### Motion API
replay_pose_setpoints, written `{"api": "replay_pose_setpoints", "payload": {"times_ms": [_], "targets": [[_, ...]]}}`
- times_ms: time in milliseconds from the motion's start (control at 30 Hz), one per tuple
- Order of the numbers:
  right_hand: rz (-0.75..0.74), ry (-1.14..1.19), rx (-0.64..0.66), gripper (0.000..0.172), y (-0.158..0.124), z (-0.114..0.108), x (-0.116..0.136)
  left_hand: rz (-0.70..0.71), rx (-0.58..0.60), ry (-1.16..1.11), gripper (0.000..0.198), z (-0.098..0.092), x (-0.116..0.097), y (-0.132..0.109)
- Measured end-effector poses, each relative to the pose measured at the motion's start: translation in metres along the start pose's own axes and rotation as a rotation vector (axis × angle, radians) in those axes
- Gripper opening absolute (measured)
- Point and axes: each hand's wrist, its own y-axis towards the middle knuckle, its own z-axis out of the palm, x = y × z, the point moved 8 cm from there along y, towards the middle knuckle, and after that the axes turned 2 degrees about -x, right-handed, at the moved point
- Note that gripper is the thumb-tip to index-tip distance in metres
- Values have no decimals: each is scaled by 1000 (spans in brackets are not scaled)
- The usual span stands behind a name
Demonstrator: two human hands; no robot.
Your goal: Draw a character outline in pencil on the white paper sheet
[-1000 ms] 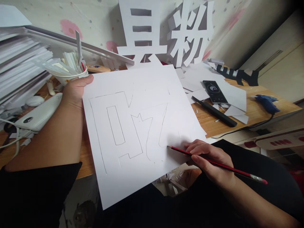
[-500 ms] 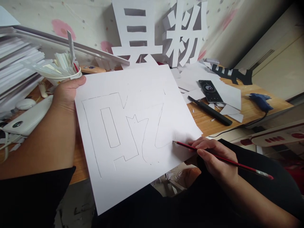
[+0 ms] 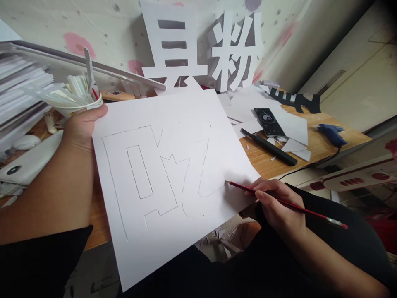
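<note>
My left hand [image 3: 83,126] grips the upper left corner of a stiff white board [image 3: 136,265], thumb on top and the other fingers hidden beneath. The board is tilted, its near edge reaching over my lap. Thin pencil outlines of a character's strokes cover it, among them a tall narrow rectangle and a curved hook. In my right hand [image 3: 281,203] is a red and black pencil [image 3: 297,207] with a pale eraser end. Its point touches or nearly touches the board, by the right end of the hook's lower line. The right fingers rest near the board's right edge.
Two white three-dimensional characters [image 3: 170,41] stand against the wall. At right lie a phone [image 3: 269,122], a black cutter-like tool [image 3: 269,147], paper scraps and a blue glue gun [image 3: 330,134]. A cup of strips [image 3: 77,109] and stacked boards [image 3: 25,82] occupy the left.
The pencil point has moved up slightly from the end of the hook's lower line. The whole view has shifted a little; my left hand keeps its hold on the board.
</note>
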Motion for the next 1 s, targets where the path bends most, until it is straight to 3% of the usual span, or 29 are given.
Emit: {"api": "replay_pose_setpoints", "payload": {"times_ms": [167, 333, 700, 1000], "targets": [[-44, -22, -16, 3, 4, 4, 1, -96, -39, -83, 49, -4, 9, 1], [-113, -70, -27, 8, 9, 8, 5, -99, -70, -84, 39, -2, 5, -4], [-141, -133, -63, 6, 14, 12, 11, -152, -65, -106, 41, 11, -9, -17], [-99, -132, -174, 4, 10, -6, -2, -152, -79, -103, 44, 10, -12, -17]]}}
